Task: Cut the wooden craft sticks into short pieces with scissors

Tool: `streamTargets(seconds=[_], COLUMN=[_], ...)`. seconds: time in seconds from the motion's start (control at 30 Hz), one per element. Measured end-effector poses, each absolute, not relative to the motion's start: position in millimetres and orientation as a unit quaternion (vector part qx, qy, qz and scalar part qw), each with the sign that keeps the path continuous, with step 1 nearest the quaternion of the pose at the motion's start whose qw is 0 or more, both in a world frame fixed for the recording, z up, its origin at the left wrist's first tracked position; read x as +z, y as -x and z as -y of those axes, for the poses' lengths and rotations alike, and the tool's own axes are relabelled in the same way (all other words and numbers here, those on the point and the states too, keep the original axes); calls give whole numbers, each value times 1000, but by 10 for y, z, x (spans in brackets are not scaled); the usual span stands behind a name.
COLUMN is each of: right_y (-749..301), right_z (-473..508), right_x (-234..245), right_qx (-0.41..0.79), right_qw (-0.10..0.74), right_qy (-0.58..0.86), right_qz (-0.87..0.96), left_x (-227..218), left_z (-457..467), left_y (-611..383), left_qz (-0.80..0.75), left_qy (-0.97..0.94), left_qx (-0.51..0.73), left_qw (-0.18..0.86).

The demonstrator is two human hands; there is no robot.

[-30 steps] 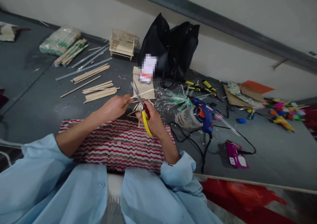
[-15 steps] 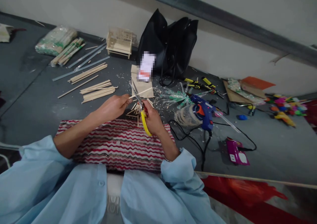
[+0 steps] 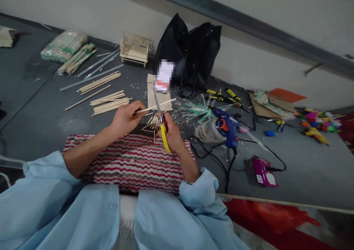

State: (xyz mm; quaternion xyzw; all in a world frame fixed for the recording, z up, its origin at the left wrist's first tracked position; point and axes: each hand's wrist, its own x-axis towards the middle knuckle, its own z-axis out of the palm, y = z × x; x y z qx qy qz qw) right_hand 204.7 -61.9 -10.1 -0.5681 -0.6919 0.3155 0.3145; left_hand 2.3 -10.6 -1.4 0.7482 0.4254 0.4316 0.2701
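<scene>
Head view: L hand (image 3: 125, 117) is holding one thin stick (image 3: 169, 101) over the floor (image 3: 304, 169), above the far edge of the striped mat (image 3: 132, 161). The grip is pinching the stick's near end between thumb and fingertips. The stick's long axis is running L-to-R and rising a bit to the R, w/ the free end sticking out past the scissors (image 3: 160, 118).

R hand (image 3: 172, 132) is wrapping its grip tight around the yellow scissor handles. The blades are pointing up and away, crossing the stick almost square-on, just R of the L fingertips. Can't tell if the blades are parted or pressed together, or if they're touching the stick. R hand is lying nearer the crossing point from below; L hand is sitting to its L.

Short offcuts (image 3: 151, 126) are lying under the hands. Glue gun (image 3: 228, 126) is resting well to the R, and the bag (image 3: 190, 54) is standing behind.

Writing: the label on the card (image 3: 151, 95) is blurred out. Green print on the packs (image 3: 65, 45) is too small to read. No brand is legible.
</scene>
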Motion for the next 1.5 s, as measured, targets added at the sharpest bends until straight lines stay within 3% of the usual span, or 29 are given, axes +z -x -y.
streamTargets(seconds=[0.37, 0.63, 0.87, 1.03, 1.2, 1.5], right_y=[-2054, -2024, -2108, -2084, -2065, -2056], right_z=[621, 570, 548, 590, 624, 586], right_x=[-97, -148, -133, -125, -84, -120], right_qx=[343, 313, 268, 272, 280, 288], right_qw=[307, 366, 393, 337, 371, 392], right_qy=[565, 568, 580, 589, 590, 578], right_qz=[685, 667, 662, 682, 660, 655], left_x=[42, 0, 23, 40, 35, -278], left_z=[101, 92, 52, 90, 56, -155], left_y=[-21, 1, 50, 7, -25, -61], left_qz=[-392, -390, -413, -374, -301, -291], left_qy=[-742, -791, -770, -706, -567, -532], left_qx=[427, 380, 416, 455, 520, 550], left_qw=[338, 280, 253, 393, 564, 574])
